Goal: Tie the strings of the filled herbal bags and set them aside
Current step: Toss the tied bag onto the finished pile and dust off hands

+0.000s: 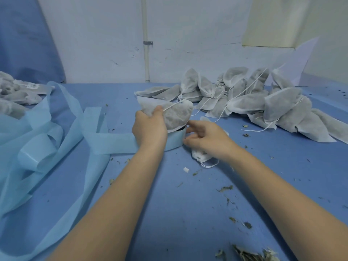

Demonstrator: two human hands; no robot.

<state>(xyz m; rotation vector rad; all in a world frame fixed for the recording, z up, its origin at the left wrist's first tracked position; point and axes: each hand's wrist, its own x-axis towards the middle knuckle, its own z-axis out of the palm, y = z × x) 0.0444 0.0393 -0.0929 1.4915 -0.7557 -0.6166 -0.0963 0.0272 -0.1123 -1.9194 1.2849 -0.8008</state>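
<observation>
- Your left hand [149,127] is closed on the filled bag [176,114], thumb pinning its string [170,107]; keep that grip firm.
- Your right hand [206,137], fingers loosely spread just right of the bag and holding nothing, should take the string and cinch it.

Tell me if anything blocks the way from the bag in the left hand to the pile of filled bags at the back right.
Nothing visible does. The left hand holds the filled bag above the blue strip, and the pile lies just beyond it. Only loose strings trail across the blue table between them.
</observation>
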